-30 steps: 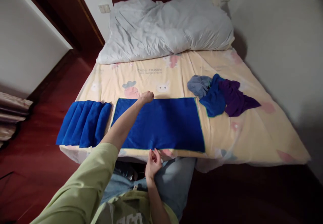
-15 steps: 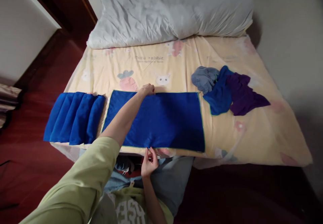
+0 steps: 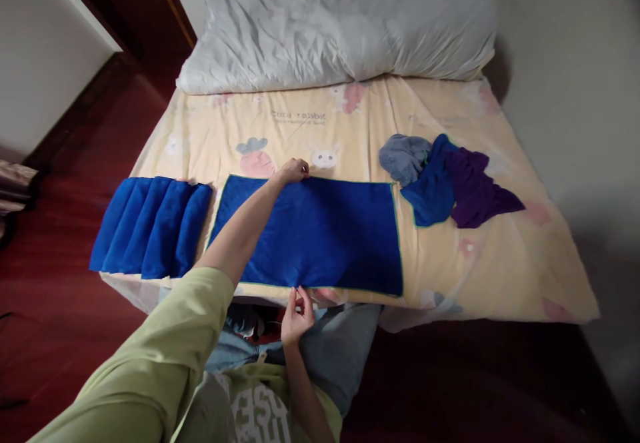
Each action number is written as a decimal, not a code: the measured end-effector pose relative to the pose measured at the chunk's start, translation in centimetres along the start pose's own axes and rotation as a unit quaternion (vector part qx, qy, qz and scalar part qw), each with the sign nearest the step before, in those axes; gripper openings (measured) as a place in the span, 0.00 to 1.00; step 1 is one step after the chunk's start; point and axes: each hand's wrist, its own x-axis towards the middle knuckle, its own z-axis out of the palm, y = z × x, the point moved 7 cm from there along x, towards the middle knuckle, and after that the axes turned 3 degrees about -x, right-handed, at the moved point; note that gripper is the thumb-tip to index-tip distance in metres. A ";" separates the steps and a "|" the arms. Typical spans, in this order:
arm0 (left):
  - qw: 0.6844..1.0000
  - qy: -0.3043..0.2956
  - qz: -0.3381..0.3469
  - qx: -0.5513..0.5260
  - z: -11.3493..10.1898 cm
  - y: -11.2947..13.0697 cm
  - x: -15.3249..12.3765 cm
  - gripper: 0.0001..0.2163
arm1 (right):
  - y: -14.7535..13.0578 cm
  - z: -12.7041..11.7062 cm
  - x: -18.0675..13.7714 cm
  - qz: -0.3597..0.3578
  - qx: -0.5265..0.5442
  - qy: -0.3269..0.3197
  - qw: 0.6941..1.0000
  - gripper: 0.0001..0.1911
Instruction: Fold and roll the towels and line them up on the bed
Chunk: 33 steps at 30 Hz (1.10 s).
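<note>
A blue cloth with a thin green edge lies spread flat on the bed in front of me. Reaching across it, my left hand has its fingers closed at the middle of the far edge. At the near edge, my right hand pinches the cloth between thumb and fingertips, and small creases run from that spot. To the left, several folded blue cloths lie side by side, overlapping. On the right is a loose heap of a grey cloth, a blue cloth and a purple cloth.
The bed has a yellow sheet printed with rabbits and carrots. A grey quilt is bunched at the back. Walls stand left and right, with dark red floor around. My legs are against the bed's near edge.
Both hands keep their places at the far and near edges of the blue cloth. The view has shifted slightly; the cloths lie as before.
</note>
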 end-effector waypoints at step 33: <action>0.874 0.312 0.032 -0.371 -31.2 1.3 -31.0 0.11 | -33.5 -21.4 15.3 -0.317 0.230 -0.020 0.920 0.37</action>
